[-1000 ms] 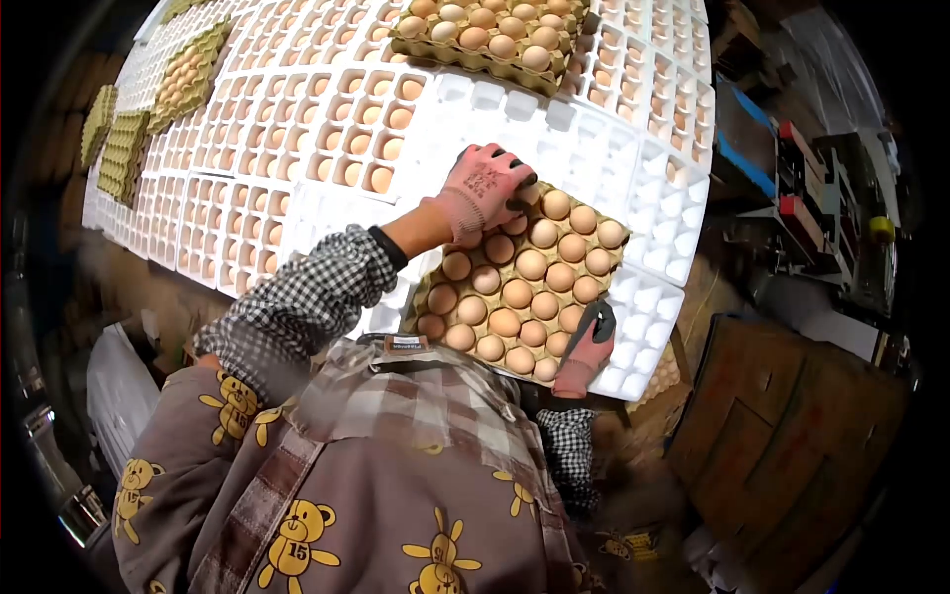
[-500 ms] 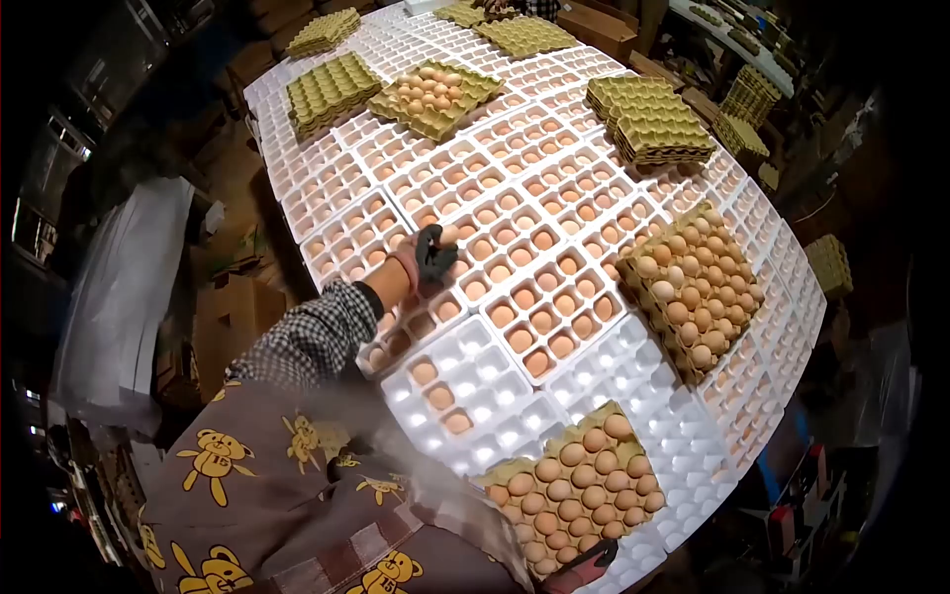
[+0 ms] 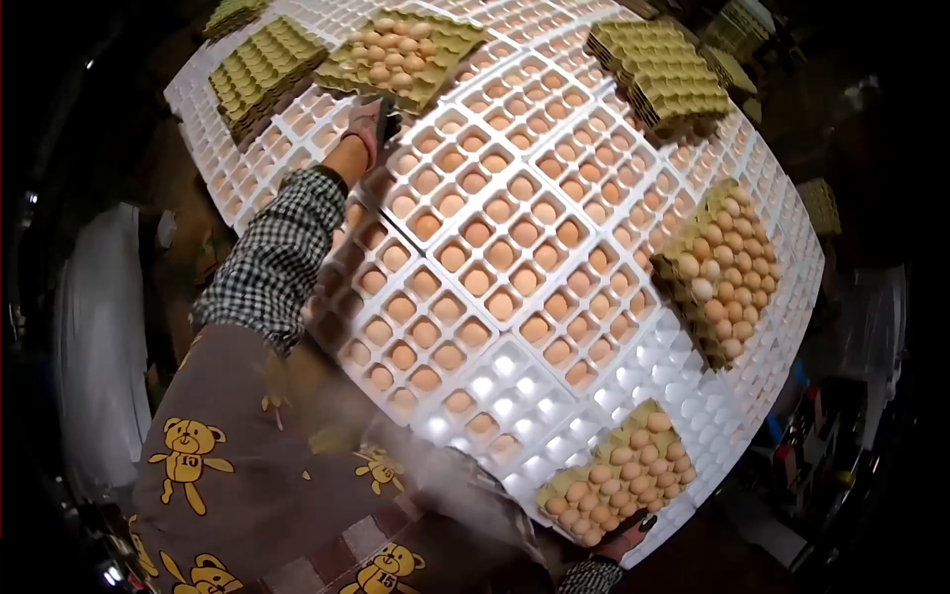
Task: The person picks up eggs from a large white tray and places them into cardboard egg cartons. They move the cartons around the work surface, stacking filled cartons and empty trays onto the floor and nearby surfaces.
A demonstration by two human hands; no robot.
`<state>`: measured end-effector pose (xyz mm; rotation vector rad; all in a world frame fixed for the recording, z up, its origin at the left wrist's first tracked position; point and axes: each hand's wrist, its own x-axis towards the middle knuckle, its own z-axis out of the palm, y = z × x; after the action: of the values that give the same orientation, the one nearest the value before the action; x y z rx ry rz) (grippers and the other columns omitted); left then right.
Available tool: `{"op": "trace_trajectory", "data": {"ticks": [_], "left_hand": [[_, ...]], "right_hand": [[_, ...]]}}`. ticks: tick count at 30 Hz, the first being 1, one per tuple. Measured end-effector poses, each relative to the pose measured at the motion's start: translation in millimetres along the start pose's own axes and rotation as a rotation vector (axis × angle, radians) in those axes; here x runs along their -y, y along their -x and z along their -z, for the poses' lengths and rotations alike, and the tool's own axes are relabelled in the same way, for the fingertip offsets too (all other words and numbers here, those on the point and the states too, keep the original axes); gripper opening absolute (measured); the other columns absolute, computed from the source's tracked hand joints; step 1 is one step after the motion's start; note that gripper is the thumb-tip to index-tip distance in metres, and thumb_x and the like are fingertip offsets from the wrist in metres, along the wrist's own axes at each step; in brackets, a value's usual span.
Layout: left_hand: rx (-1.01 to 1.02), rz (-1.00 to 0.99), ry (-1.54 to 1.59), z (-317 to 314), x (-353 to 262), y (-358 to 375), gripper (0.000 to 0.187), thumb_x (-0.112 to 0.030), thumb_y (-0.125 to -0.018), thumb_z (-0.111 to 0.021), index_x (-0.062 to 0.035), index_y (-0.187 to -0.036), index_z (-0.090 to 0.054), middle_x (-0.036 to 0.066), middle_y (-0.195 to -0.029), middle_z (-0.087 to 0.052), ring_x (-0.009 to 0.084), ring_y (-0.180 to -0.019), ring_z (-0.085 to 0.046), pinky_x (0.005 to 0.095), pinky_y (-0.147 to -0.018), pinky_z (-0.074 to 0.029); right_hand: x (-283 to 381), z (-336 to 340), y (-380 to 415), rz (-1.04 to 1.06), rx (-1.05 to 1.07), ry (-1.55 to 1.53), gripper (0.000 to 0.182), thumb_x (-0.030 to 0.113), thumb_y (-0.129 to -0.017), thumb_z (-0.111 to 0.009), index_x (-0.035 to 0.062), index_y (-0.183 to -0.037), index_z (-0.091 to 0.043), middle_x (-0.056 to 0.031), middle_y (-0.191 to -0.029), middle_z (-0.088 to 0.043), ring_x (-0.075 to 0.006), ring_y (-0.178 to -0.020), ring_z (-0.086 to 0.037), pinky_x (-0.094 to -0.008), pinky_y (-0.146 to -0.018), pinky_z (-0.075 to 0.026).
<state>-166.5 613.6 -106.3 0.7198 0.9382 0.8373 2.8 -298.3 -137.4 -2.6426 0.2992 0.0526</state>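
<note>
My left hand (image 3: pixel 371 124) is stretched far out, touching the near edge of the far egg tray (image 3: pixel 401 51); grip unclear. White cartons (image 3: pixel 515 386) lie between. My right hand (image 3: pixel 625 536) clamps the near tray (image 3: pixel 618 470), close by me.

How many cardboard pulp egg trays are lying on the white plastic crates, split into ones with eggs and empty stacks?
Cardboard pulp trays holding brown eggs: 3
Stacks of empty cardboard pulp trays: 3
Total: 6

Egg-packing workshop, table of white cell trays (image 3: pixel 554 386), pulp egg flats (image 3: pixel 658 74), dim storeroom
</note>
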Motion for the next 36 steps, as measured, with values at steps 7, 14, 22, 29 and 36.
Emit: {"op": "trace_trajectory", "data": {"ticks": [7, 14, 22, 29, 36], "left_hand": [[0.817, 0.055, -0.831, -66, 134, 309, 0.031, -0.012, -0.097, -0.054, 0.0005, -0.125, -0.06, 0.01, -0.114, -0.069, 0.0166, -0.094, -0.067, 0.028, -0.08, -0.053], [1.624, -1.037, -1.492, -151, 282, 532, 0.052, -0.032, -0.065, -0.078, -0.0192, -0.112, -0.061, 0.009, -0.115, -0.054, 0.0281, -0.109, -0.053, 0.0383, -0.089, -0.044], [1.043, 0.498, -0.571, -141, 259, 524, 0.041, -0.011, -0.078, -0.069, -0.0028, -0.116, -0.055, 0.007, -0.108, -0.06, 0.0137, -0.094, -0.06, 0.0279, -0.083, -0.05], [1.509, -0.906, -1.744, -186, 274, 548, 0.057, -0.025, -0.072, -0.078, -0.0112, -0.122, -0.055, 0.017, -0.115, -0.054, 0.0341, -0.1, -0.061, 0.0423, -0.084, -0.052], [1.21, -0.95, -1.548, -218, 265, 527, 0.041, -0.02, -0.077, -0.07, -0.0216, -0.117, -0.061, 0.014, -0.117, -0.058, 0.0298, -0.088, -0.065, 0.0388, -0.074, -0.055]], "right_hand": [[54, 72, 22, -0.003, -0.007, 0.268, 0.07, 0.037, -0.082, -0.071, 0.0067, -0.139, -0.045, -0.0204, -0.129, -0.052, -0.0375, -0.128, -0.044, -0.0483, -0.105, -0.038], [113, 60, 120, 0.723, 0.521, 0.484, 0.056, 0.027, -0.066, -0.081, 0.0177, -0.118, -0.061, -0.0131, -0.121, -0.054, -0.03, -0.117, -0.05, -0.0429, -0.097, -0.041], [71, 82, 96, -0.465, 0.747, -1.626, 0.025, 0.007, -0.085, -0.065, 0.0012, -0.108, -0.059, -0.0079, -0.104, -0.061, -0.0174, -0.085, -0.061, -0.0307, -0.078, -0.051], [114, 55, 88, 0.701, 0.357, 0.243, 0.054, 0.019, -0.063, -0.084, 0.0092, -0.112, -0.063, -0.0157, -0.108, -0.061, -0.0315, -0.097, -0.063, -0.0416, -0.084, -0.051], [92, 69, 60, 0.138, 0.589, -1.012, 0.025, 0.007, -0.089, -0.061, -0.0011, -0.113, -0.06, -0.0108, -0.104, -0.062, -0.0177, -0.091, -0.062, -0.0284, -0.075, -0.051]]}}
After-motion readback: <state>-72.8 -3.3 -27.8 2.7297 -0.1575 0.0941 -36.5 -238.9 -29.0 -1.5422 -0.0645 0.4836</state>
